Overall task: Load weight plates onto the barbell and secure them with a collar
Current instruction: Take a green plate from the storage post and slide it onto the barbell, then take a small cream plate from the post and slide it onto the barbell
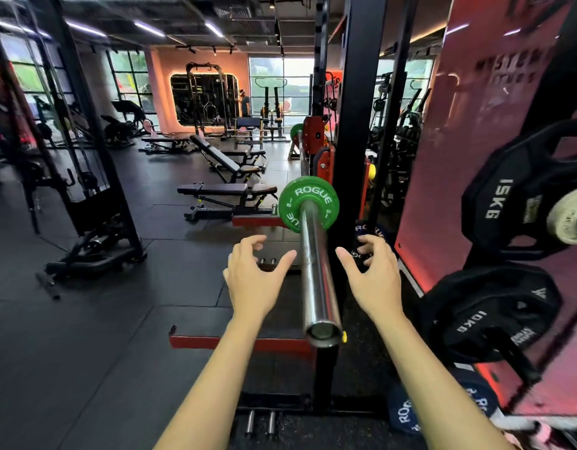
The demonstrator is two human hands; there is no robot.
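A chrome barbell sleeve (316,277) points toward me from the black rack. A small green Rogue plate (308,203) sits on it, pushed up to the sleeve's inner end. My left hand (256,277) hovers just left of the sleeve, fingers spread and loosely curved, holding nothing. On the other side of the sleeve my right hand (374,277) mirrors it, empty too. Neither hand touches the bar or the plate. No collar shows on the sleeve.
Black 15 kg plate (521,203) and 10 kg plate (485,316) hang on storage pegs at right. Blue Rogue plates (407,414) lean by the rack's foot. A black rack upright (355,125) stands behind the bar. Benches (228,190) and a cable machine (95,203) stand to the left.
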